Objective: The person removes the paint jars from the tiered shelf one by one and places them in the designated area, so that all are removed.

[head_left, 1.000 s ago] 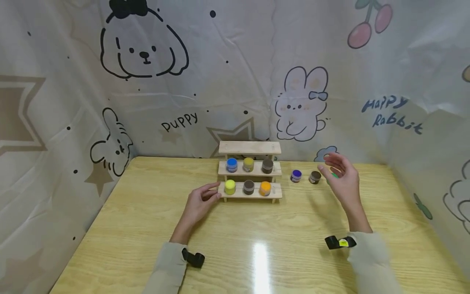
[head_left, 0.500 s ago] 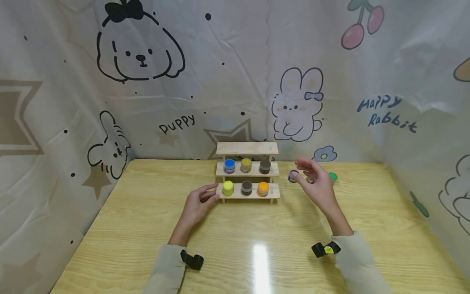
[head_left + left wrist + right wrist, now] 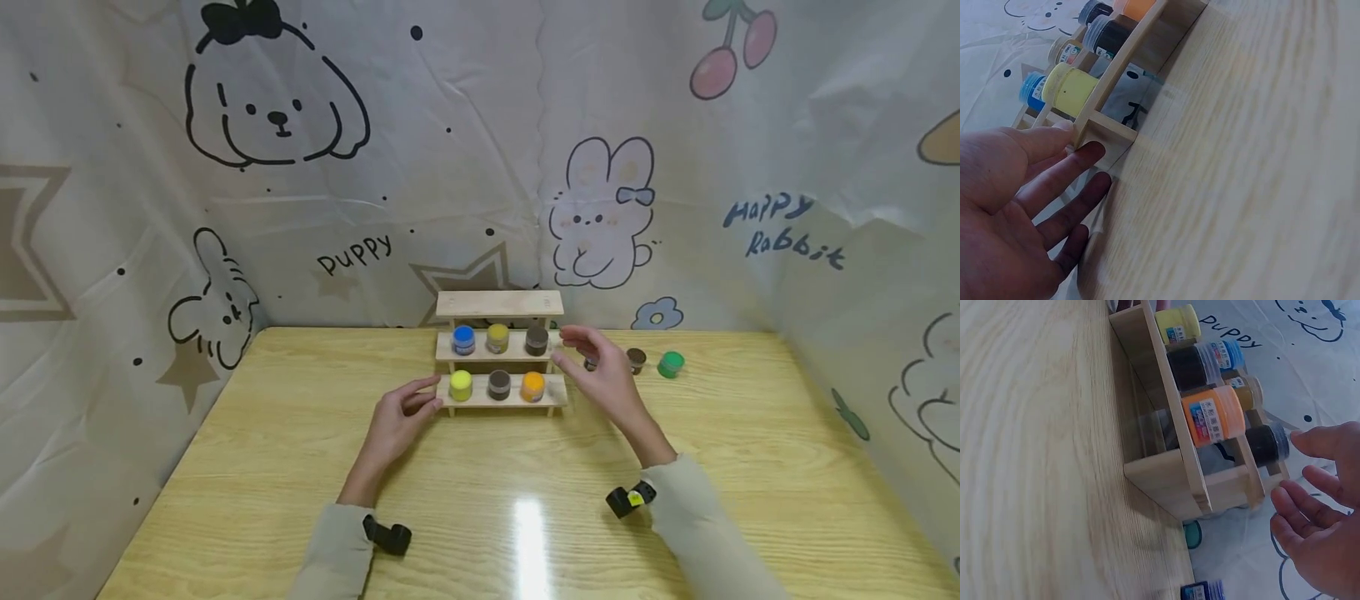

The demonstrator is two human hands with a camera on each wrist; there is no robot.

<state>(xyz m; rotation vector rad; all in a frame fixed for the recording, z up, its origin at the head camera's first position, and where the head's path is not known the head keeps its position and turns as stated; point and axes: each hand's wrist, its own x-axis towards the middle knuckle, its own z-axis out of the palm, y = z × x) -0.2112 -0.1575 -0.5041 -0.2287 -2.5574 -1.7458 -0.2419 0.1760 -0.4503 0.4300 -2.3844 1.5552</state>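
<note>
A three-tier wooden rack (image 3: 498, 302) stands near the table's back edge. Its bottom shelf bears a yellow-green paint jar (image 3: 461, 386), a dark paint jar (image 3: 498, 384) and an orange paint jar (image 3: 532, 386). On the middle shelf are blue (image 3: 463, 339), mustard (image 3: 497, 338) and dark jars (image 3: 536, 340); the top shelf is bare. My left hand (image 3: 397, 421) touches the rack's left end, thumb at the bottom shelf and fingers loosely extended. Nothing is in my right hand (image 3: 607, 379); its spread fingers are at the middle shelf's right end, beside the dark jar.
Right of the rack on the wooden table (image 3: 465, 500) stand a green jar (image 3: 671, 364), a dark brown jar (image 3: 637, 359) and a third jar (image 3: 590, 363) mostly hidden by my right hand. A printed curtain (image 3: 450, 167) rises behind the table.
My right hand has come left from beside the green jar, over the loose jars, to the rack's right end. My left hand stays at the rack. The head view has shifted slightly.
</note>
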